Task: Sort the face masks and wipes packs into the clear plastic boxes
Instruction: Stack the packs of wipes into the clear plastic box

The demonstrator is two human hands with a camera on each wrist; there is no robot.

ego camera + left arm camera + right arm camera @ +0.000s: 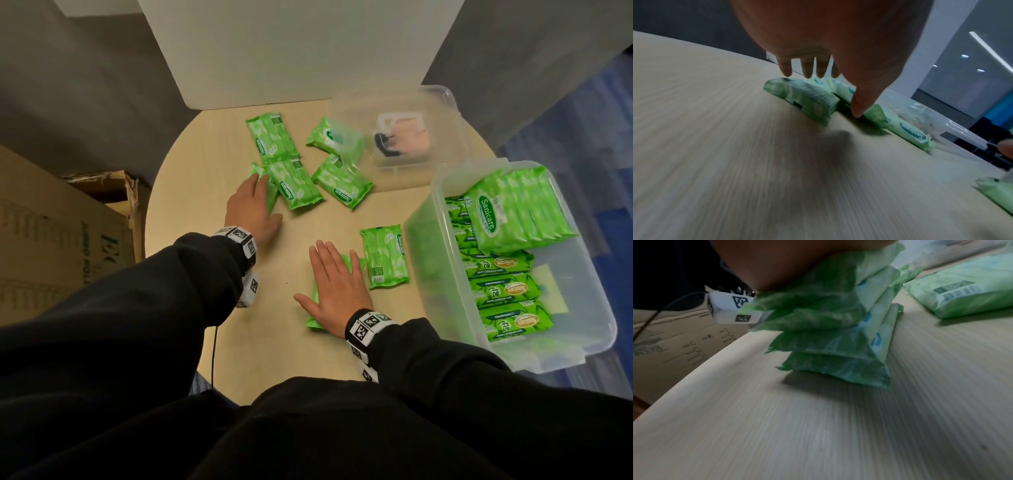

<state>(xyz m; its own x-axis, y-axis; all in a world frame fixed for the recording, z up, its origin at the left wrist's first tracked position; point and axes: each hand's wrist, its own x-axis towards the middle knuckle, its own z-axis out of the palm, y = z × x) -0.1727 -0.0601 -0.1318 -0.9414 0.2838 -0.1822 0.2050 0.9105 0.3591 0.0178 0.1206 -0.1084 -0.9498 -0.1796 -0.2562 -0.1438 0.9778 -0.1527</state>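
Several green Sanicare wipes packs lie loose on the round table (205, 308). My left hand (265, 198) hovers open with straight, spread fingers (786, 68) over a half-hidden pack (272, 192), next to another pack (298, 185). My right hand (325, 274) lies flat, pressing its palm on a stack of several packs (834, 344); one more pack (385, 255) lies just right of it. The large clear box (435, 181) at the right holds many wipes packs. At the back, the small clear box (445, 102) holds face masks (411, 137).
A cardboard box (68, 233) stands off the table's left edge. A white board (294, 51) rises behind the table. More packs lie at the back (272, 137), (335, 138), (342, 183). A thin cable (214, 353) hangs from my left wrist.
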